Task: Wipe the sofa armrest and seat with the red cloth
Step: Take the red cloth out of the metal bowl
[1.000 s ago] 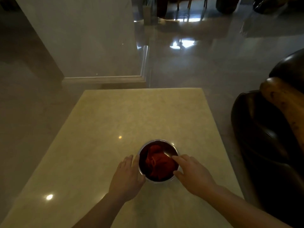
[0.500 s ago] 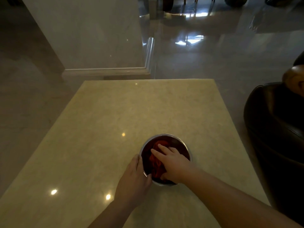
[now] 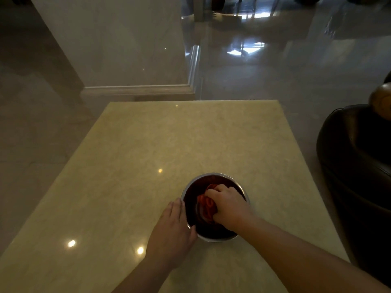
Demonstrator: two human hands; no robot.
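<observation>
The red cloth (image 3: 206, 205) lies bunched inside a round metal bowl (image 3: 211, 176) on the beige marble table (image 3: 169, 144). My right hand (image 3: 229, 207) is inside the bowl with its fingers curled around the cloth. My left hand (image 3: 172, 231) rests flat against the bowl's left outer wall, thumb at the rim. The dark leather sofa (image 3: 357, 166) stands at the right edge, its rounded armrest beside the table. Most of the cloth is hidden under my right hand.
A glossy tiled floor (image 3: 264, 77) surrounds the table. A pale wall corner with a skirting board (image 3: 139, 89) stands just beyond the table's far edge. A brown rounded wooden part (image 3: 380, 100) sits on top of the sofa. Dark furniture legs show at the far top.
My right hand moved from the bowl's right rim into the bowl and closed its fingers on the red cloth. My left hand stayed against the bowl. The view shifted slightly left.
</observation>
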